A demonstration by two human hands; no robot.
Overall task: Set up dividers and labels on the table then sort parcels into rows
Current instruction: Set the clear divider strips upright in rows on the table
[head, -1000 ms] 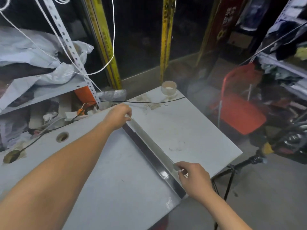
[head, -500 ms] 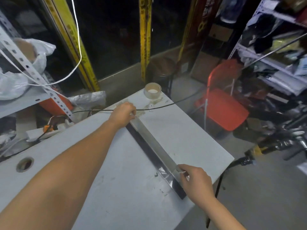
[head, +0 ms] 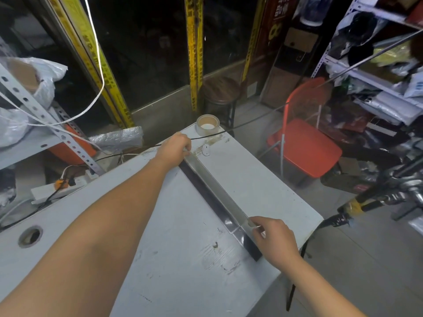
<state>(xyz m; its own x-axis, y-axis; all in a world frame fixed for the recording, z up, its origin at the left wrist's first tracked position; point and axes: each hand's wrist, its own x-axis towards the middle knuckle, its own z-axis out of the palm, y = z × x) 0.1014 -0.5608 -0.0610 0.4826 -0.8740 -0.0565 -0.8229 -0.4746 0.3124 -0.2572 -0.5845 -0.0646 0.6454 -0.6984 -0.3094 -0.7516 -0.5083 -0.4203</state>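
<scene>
A long clear plastic divider (head: 217,193) with an upright wall lies across the white table (head: 183,259), running from the far edge to the near right edge. My left hand (head: 174,149) grips its far end with curled fingers. My right hand (head: 272,236) pinches its near end at the table's right side. A dark strip shows under and beside the divider. No parcels or labels are in view on the table.
A roll of clear tape (head: 207,124) stands at the table's far corner, with a black cable (head: 229,130) crossing beside it. A red chair (head: 306,143) and a round stool (head: 219,92) stand beyond the table. Cluttered shelves (head: 377,72) line the right; a power strip (head: 57,188) lies left.
Both hands keep hold of the divider's ends. The divider has shifted toward the table's far right corner, nearer the tape roll, and my view has turned right.
</scene>
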